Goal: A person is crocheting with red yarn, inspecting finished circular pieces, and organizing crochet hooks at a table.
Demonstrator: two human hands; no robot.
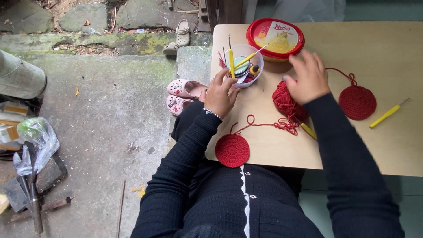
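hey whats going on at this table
A person sits at a wooden table with crochet things. The left hand reaches into a clear tub of hooks, fingers at a yellow-handled hook. The right hand rests on a ball of red yarn. Two finished red crocheted circles lie there, one at the near edge, one to the right, beside a loose yellow hook.

open: bare table [387,150] at right | blocked: red tub [275,39], tool cup [245,65], yarn ball [285,100] mid-left
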